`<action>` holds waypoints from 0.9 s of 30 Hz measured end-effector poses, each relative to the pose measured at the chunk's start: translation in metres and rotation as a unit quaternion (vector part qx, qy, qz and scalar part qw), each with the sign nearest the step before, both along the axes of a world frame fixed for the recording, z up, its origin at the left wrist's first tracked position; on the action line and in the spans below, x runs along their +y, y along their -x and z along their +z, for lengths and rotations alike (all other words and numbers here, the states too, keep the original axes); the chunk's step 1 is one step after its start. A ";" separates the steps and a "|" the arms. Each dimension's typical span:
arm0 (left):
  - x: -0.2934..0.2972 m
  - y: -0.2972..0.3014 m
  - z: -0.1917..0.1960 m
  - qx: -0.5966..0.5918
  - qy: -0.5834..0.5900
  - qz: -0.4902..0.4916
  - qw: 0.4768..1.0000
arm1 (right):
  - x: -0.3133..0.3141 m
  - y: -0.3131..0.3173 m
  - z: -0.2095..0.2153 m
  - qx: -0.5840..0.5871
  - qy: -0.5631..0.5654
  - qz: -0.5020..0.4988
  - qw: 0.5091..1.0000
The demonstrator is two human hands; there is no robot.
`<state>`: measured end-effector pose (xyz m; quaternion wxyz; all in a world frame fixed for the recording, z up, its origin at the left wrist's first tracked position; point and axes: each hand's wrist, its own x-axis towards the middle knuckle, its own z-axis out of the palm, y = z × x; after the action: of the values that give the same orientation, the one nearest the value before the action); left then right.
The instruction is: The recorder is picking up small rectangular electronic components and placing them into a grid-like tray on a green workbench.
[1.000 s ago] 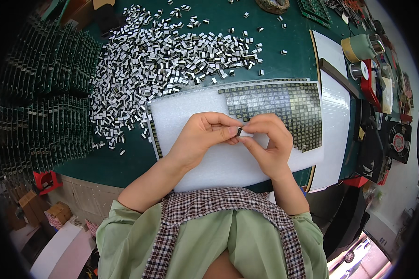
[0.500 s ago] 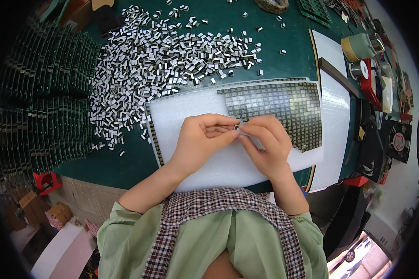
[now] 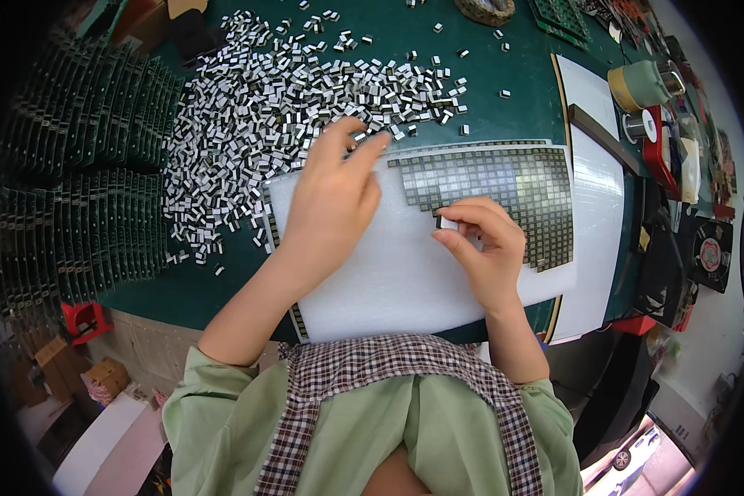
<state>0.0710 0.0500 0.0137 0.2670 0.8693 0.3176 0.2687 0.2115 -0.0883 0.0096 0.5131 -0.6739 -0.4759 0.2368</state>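
My left hand (image 3: 329, 202) reaches over the near edge of a large pile of small black-and-white block-shaped components (image 3: 256, 124). Its thumb and index finger are apart, and I see nothing held between them. Between thumb and fingertips of my right hand (image 3: 492, 248) is one small block component (image 3: 446, 222), its pale side and dark edge showing. That hand hovers above a white foam sheet (image 3: 372, 293), close to the stepped left edge of a block of dark square components (image 3: 488, 178) laid in tight rows on the sheet.
Green circuit boards (image 3: 99, 223) stand in rows at the left. To the right lie a white board (image 3: 591, 215), a dark bar (image 3: 601, 139), a solder wire spool (image 3: 639, 126) and a green cylindrical device (image 3: 634, 85). A round stone-like dish (image 3: 485, 10) sits at the far edge.
My left hand has left the right hand and moved up and left to the pile, its fingers parting. My right hand has shifted slightly right, keeping hold of the component.
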 end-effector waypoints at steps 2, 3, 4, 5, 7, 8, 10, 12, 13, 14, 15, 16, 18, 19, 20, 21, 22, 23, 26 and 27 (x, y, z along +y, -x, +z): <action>0.002 -0.005 -0.014 0.028 -0.014 -0.037 0.999 | 0.000 0.001 -0.002 0.019 0.007 -0.001 1.000; 0.003 -0.006 -0.018 0.055 -0.027 -0.075 0.995 | 0.001 0.002 -0.003 0.049 0.008 -0.008 0.999; 0.004 -0.008 -0.019 0.054 -0.026 -0.077 0.995 | 0.001 0.002 -0.004 0.079 0.011 -0.018 0.997; 0.005 -0.010 -0.019 0.060 -0.035 -0.078 0.995 | 0.001 0.001 -0.005 0.078 0.011 -0.020 0.997; 0.006 -0.012 -0.020 0.066 -0.043 -0.080 0.994 | 0.001 0.000 -0.006 0.103 0.009 -0.010 0.995; 0.006 -0.012 -0.020 0.065 -0.055 -0.072 0.994 | 0.000 0.000 -0.005 0.103 0.009 -0.011 0.995; 0.009 -0.012 -0.020 0.064 -0.067 -0.065 0.994 | -0.001 -0.001 -0.002 0.111 0.032 0.012 0.993; 0.015 -0.007 -0.015 -0.009 0.085 -0.044 0.995 | 0.000 0.000 0.001 0.116 0.032 0.005 0.993; 0.015 -0.005 -0.012 -0.008 0.086 -0.046 0.995 | 0.000 0.000 0.001 0.121 0.032 -0.003 0.992; 0.014 -0.004 -0.009 -0.094 0.275 -0.047 0.956 | -0.001 0.000 0.000 0.121 0.033 -0.005 0.992; 0.012 -0.002 -0.006 -0.174 0.452 -0.045 0.874 | -0.002 -0.001 -0.001 0.066 0.005 -0.007 0.998; 0.008 0.004 0.000 -0.189 0.575 -0.071 0.793 | -0.001 0.000 -0.001 0.012 -0.024 -0.005 1.000; -0.010 0.007 -0.003 -0.201 0.660 -0.077 0.720 | -0.001 0.001 0.002 -0.042 -0.046 0.003 0.998; -0.017 0.007 -0.005 -0.212 0.737 -0.084 0.636 | -0.002 0.002 0.003 -0.098 -0.067 0.009 0.993; -0.020 0.007 -0.006 -0.213 0.741 -0.091 0.630 | -0.001 0.003 0.002 -0.098 -0.067 0.009 0.993; -0.022 0.008 -0.008 -0.213 0.741 -0.090 0.630 | 0.000 0.004 0.002 -0.098 -0.076 0.010 0.992; -0.023 0.007 -0.009 -0.217 0.740 -0.087 0.631 | 0.000 0.004 0.002 -0.098 -0.085 0.010 0.991; -0.024 0.006 -0.010 -0.220 0.738 -0.084 0.632 | -0.001 0.004 0.002 -0.099 -0.084 0.010 0.991; -0.026 0.005 -0.012 -0.215 0.729 -0.085 0.644 | 0.000 0.004 0.001 -0.108 -0.092 0.012 0.990; -0.026 0.005 -0.012 -0.216 0.729 -0.085 0.644 | 0.000 0.004 0.002 -0.111 -0.092 0.014 0.989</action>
<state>0.0663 0.0238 0.0015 0.8971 0.3342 0.2689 0.1061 0.2076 -0.0882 0.0115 0.5136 -0.6391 -0.5591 0.1233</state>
